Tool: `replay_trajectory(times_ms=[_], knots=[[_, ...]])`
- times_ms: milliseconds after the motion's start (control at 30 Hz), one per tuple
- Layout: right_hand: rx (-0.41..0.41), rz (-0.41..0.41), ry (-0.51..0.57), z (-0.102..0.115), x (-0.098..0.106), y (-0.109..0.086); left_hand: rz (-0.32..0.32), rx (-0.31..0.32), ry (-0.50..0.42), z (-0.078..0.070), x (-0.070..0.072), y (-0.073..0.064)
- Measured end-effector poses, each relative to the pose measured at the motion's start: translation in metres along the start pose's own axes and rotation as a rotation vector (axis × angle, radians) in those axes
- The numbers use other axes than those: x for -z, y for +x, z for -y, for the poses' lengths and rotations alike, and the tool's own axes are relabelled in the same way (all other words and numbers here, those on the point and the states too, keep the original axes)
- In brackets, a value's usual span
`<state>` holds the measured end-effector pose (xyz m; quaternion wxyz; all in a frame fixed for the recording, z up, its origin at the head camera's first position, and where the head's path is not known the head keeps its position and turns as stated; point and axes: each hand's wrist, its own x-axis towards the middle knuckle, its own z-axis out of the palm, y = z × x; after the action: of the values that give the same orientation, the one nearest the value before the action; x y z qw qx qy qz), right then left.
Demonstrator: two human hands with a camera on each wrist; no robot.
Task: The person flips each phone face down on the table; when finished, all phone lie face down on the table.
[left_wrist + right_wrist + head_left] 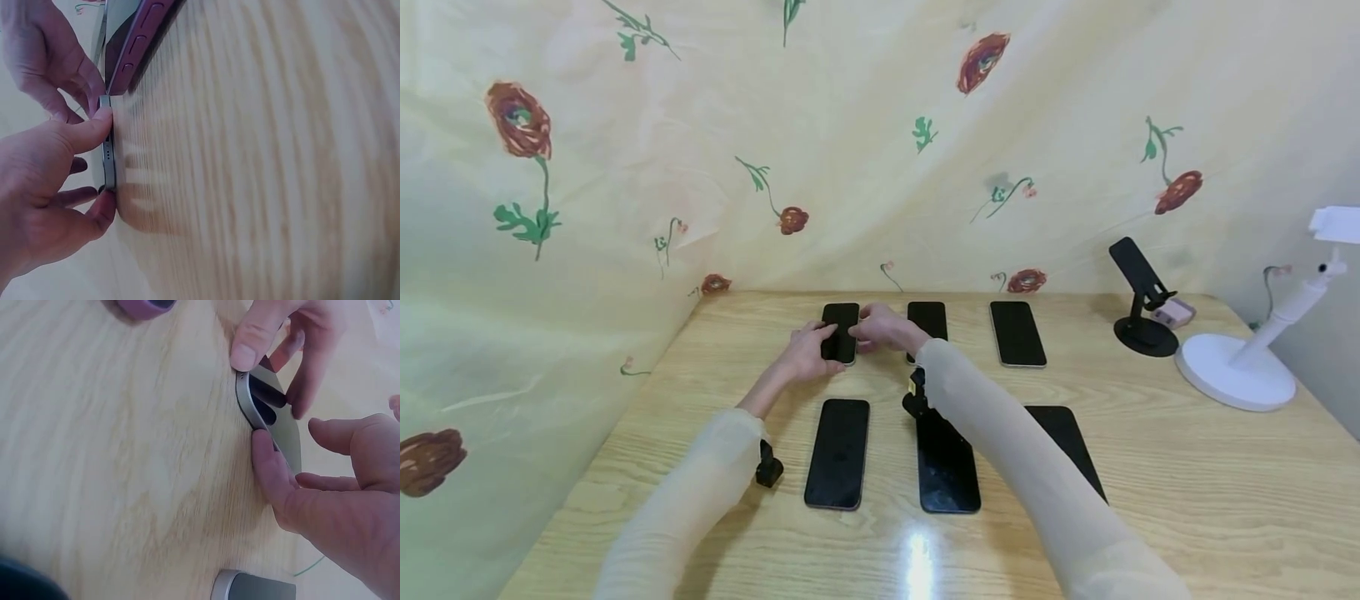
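Observation:
A black-screened smartphone [841, 314] with a pale metal edge lies at the back left of the wooden table. My left hand [806, 354] holds its lower left part, the thumb at the bottom edge and other fingers by the side. On the opposite side, my right hand [886, 327] grips the right edge, with one finger raised above the screen in the right wrist view. That phone's bottom edge [108, 153] shows close up in the left wrist view. Nearer me lies a purple-edged phone [838, 454]. Part of a second back-row phone [927, 314] is hidden behind my right hand and wrist.
Another phone [1018, 333] lies at the back right. My right forearm partly covers a large phone [949, 475] and a larger black device [1067, 433]. A black folding stand [1145, 333], a small pale block [1174, 313] and a white lamp [1236, 372] stand right.

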<state>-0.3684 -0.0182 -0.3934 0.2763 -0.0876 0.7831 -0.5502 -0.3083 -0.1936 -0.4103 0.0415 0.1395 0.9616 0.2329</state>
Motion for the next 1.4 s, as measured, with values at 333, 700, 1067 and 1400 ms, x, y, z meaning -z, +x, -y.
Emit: replay_trajectory(times_ms=[333,700,1067,1400], knots=[[-0.053,0.032,0.053,0.01,0.004,0.003,0.008,-0.026,0.035,-0.001,0.004,0.002],[-0.091,0.054,0.269,0.008,0.003,0.001,0.016,-0.017,0.048,0.003,0.002,0.003],[-0.085,0.055,0.35,0.004,-0.001,0.004,0.012,-0.033,0.03,0.003,0.004,-0.002],[-0.074,0.066,0.261,-0.005,0.005,-0.002,0.008,-0.04,0.017,0.0,0.004,-0.001]])
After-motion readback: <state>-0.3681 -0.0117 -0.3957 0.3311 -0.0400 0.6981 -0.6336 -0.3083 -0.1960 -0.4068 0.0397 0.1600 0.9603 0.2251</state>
